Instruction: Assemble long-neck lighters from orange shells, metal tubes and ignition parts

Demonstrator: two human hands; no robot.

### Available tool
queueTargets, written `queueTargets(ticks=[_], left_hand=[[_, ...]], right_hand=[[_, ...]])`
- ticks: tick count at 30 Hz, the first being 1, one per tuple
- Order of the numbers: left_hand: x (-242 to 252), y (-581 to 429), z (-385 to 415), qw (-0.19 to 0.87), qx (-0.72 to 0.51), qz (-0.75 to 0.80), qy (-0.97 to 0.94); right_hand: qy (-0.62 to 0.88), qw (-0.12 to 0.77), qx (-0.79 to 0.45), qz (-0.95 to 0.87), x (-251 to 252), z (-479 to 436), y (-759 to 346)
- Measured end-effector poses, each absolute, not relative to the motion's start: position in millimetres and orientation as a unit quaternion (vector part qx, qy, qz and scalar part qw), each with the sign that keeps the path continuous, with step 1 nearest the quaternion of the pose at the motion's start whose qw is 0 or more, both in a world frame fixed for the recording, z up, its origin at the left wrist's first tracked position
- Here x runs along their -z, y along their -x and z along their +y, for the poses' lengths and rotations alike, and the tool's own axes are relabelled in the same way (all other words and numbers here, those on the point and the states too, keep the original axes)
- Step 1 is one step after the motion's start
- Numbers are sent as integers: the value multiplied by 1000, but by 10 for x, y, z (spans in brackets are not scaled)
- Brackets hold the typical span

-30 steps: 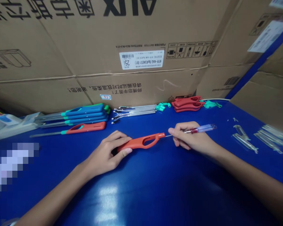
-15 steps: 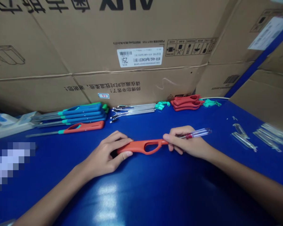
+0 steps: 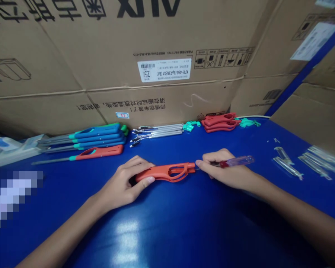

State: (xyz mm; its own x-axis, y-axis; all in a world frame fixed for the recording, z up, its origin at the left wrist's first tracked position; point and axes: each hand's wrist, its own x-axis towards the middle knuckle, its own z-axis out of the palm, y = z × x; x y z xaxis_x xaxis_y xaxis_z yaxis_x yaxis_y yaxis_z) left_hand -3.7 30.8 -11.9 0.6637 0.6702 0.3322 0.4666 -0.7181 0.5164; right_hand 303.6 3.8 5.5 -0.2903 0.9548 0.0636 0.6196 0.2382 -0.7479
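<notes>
Head view: left hand (image 3: pixel 120 182) grips orange lighter body (image 3: pixel 162 173); right hand (image 3: pixel 226 170) holds screwdriver (image 3: pixel 237 161).

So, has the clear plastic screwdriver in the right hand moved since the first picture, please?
Yes: the clear plastic screwdriver sits further from the stacked red plastic lighter bodies.

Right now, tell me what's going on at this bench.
A person is working at a blue bench with bare hands. Their left hand grips an orange-red plastic lighter body, while their right hand holds a screwdriver with a clear handle and red band, its tip at the body's front end. Against cardboard cartons at the back lie blue long-nosed lighters, slim metal tubes and stacked red lighter bodies.
</notes>
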Motion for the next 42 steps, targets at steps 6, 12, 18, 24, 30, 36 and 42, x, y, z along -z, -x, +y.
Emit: queueTargets(ticks=[6, 12, 18, 24, 30, 36, 42], left_hand=[[124, 29, 297, 196, -266, 321, -887], [138, 50, 282, 190, -274, 335, -881], [141, 49, 287, 179, -287, 367, -867], [136, 23, 293, 158, -305, 414, -843], [127, 78, 326, 107, -305, 443, -837], [128, 134, 401, 61, -273, 403, -871], [136, 125, 386, 36, -252, 347, -903]], right_hand=[[524, 286, -304, -743, -58, 28, -2996], [517, 273, -296, -755, -27, 48, -2994], [512, 258, -282, -769, 21, 71, -3022], [511, 249, -272, -776, 18, 67, -3038], [509, 240, -271, -781, 15, 79, -3044], [506, 238, -265, -786, 6, 80, -3049], [505, 236, -260, -789, 35, 79, -3061]])
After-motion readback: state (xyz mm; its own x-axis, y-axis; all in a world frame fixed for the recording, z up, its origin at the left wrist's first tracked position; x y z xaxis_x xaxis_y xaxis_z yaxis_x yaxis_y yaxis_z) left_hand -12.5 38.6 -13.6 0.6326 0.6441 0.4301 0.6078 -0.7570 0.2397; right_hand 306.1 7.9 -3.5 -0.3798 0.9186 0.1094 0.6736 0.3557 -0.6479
